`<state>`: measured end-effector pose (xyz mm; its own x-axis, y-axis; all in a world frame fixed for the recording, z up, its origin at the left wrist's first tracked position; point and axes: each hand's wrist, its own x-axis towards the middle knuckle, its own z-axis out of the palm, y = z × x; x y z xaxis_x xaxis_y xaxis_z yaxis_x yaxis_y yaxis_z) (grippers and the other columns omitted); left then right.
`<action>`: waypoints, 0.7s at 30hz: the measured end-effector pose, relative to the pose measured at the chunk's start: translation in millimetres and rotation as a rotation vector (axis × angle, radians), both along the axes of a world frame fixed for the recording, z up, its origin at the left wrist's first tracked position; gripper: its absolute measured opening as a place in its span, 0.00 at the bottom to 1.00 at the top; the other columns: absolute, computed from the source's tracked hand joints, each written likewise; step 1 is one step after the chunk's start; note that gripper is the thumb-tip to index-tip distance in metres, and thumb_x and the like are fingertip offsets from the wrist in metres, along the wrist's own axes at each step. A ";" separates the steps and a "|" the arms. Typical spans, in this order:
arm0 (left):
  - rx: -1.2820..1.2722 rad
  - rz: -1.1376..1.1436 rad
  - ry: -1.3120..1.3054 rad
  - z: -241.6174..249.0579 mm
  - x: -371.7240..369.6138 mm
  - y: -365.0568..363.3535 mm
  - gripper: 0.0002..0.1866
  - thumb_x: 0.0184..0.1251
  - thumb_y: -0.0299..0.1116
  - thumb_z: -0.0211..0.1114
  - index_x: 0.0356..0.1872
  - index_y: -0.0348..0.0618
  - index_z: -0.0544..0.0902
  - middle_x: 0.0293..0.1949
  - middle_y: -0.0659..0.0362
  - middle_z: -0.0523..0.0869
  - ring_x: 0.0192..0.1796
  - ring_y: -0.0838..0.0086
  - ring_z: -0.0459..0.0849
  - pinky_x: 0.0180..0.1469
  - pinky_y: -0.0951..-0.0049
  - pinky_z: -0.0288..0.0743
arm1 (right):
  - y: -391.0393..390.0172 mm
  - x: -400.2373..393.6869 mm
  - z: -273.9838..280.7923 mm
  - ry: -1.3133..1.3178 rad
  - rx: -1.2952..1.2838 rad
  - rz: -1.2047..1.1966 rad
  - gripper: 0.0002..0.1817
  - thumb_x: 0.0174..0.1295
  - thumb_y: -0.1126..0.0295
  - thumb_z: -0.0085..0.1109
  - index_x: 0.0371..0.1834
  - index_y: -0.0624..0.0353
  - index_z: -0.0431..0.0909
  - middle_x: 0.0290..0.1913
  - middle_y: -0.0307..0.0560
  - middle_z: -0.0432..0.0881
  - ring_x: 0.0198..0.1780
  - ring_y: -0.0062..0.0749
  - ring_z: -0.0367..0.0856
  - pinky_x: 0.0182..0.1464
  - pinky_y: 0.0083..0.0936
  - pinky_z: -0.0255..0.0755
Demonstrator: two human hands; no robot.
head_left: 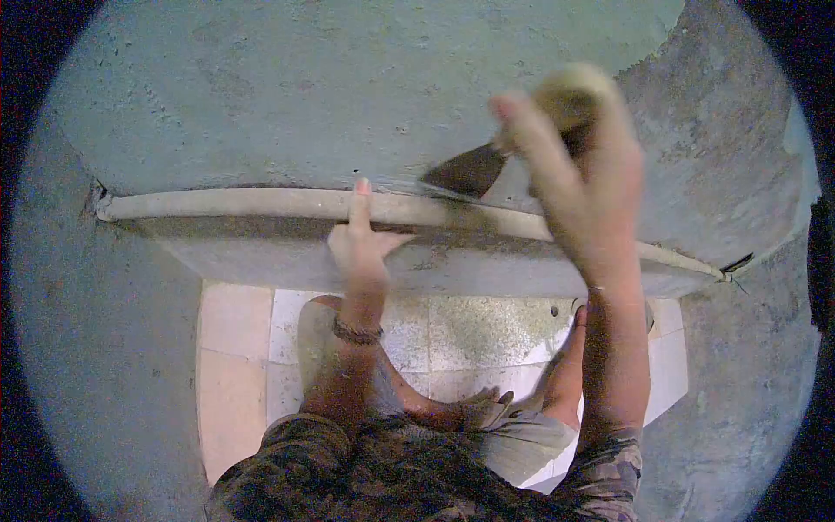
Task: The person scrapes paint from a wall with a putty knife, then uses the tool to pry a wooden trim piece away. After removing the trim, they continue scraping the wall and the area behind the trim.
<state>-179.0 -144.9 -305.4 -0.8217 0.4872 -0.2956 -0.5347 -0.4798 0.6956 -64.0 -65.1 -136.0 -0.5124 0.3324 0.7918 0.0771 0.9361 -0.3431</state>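
My right hand [596, 187] is wrapped round the handle of a putty knife [468, 170], blurred by motion. The dark, flared blade points left and down, its edge close over the back of a pale rounded ledge [261, 203]. To the left of the blade is my left hand [357, 250], holding nothing. Its index finger stretches out to the ledge's back edge and its thumb sticks out to the right. Behind the ledge rises a green-grey wall [296, 96], with a small dark spot just above my left fingertip.
Grey side walls [96, 348] close in on both sides. Below the ledge lies a tiled floor [233, 324] with fine debris [487, 326] scattered near my legs. Rough bare plaster [722, 113] shows at the upper right. Dark gaps sit at both ledge ends.
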 end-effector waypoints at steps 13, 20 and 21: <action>0.070 0.014 0.206 1.8 -6.0 -9.9 0.22 0.66 0.43 0.66 0.29 0.25 0.80 0.23 0.51 0.81 0.21 0.66 0.83 0.28 0.65 0.84 | -8.1 -8.4 3.0 0.009 -0.124 0.044 0.18 0.62 0.60 0.67 0.43 0.63 0.75 0.26 0.46 0.82 0.25 0.22 0.78 0.28 0.23 0.72; -0.062 -0.105 0.207 -10.7 -12.4 -12.2 0.24 0.66 0.47 0.65 0.25 0.31 0.82 0.19 0.50 0.82 0.21 0.68 0.84 0.30 0.74 0.77 | 12.8 29.5 -16.3 0.031 -0.236 0.034 0.14 0.59 0.61 0.69 0.32 0.62 0.78 0.27 0.44 0.83 0.28 0.23 0.80 0.34 0.25 0.75; -0.055 -0.107 0.207 -11.1 -9.1 -10.9 0.24 0.66 0.47 0.65 0.25 0.31 0.82 0.19 0.50 0.82 0.21 0.68 0.84 0.30 0.74 0.77 | 20.7 39.0 -25.1 0.111 -0.292 0.014 0.13 0.62 0.62 0.67 0.32 0.60 0.79 0.26 0.42 0.82 0.27 0.22 0.78 0.33 0.24 0.74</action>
<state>-188.0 -155.8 -316.5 -0.8123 0.5624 -0.1544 -0.4235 -0.3867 0.8192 -25.0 -44.4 -161.1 -0.4341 0.5478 0.7152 0.0120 0.7973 -0.6034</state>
